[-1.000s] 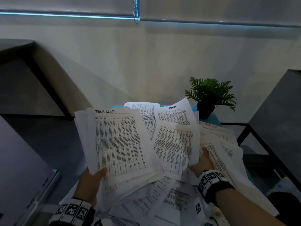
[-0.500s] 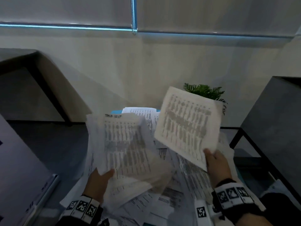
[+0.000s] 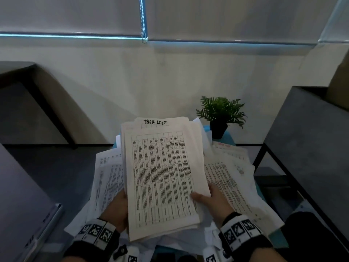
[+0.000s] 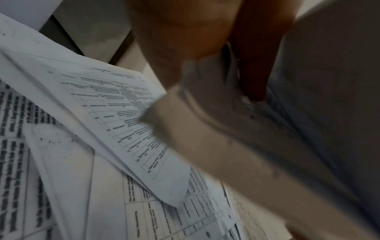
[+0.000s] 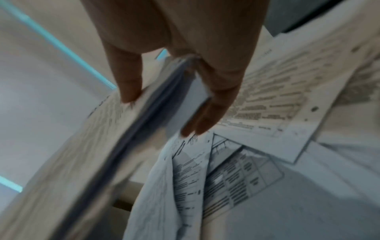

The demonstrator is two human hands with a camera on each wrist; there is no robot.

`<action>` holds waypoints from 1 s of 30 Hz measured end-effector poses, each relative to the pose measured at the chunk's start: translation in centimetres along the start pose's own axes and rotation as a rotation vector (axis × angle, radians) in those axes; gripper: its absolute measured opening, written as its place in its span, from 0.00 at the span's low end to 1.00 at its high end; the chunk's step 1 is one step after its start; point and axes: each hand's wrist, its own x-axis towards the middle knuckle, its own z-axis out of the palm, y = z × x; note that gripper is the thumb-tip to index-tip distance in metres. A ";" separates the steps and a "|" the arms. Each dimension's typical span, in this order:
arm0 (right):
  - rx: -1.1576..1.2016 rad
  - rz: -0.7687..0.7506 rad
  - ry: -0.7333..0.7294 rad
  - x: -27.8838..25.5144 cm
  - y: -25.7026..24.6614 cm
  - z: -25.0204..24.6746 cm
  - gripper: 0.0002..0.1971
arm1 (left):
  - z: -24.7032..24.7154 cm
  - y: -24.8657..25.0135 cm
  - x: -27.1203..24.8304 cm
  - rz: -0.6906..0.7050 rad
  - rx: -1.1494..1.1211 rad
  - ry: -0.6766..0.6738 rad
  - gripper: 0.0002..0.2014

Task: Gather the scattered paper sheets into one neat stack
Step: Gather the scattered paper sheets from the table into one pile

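My hands, left hand (image 3: 116,210) and right hand (image 3: 215,202), both gripping the bundle of sheets (image 3: 162,178) above the tabletop (image 3: 229,138), now hold last second's lifted page merged in, while loose sheets (image 3: 230,178) still fan either side, edges uneven, potted plant (image 3: 221,114) near.

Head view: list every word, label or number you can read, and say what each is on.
"TASK LIST": handwritten at the top of a sheet in the held stack, behind the front sheet.
Table print on the held stack: too small to read.
Red heading on a loose sheet at right: blurred.
Wristband markers: patterns only, no text.
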 end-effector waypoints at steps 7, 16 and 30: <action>-0.058 -0.103 0.045 -0.8 -0.5 0.0 0.11 | 1.2 0.9 -0.8 -0.107 -0.318 -0.130 0.27; -0.510 -0.014 0.433 2.5 -0.2 -6.1 0.18 | -0.6 -1.2 2.7 0.104 0.161 0.350 0.14; -1.033 0.293 0.498 7.8 6.2 -14.3 0.47 | -3.7 -2.0 3.6 0.139 0.062 0.435 0.21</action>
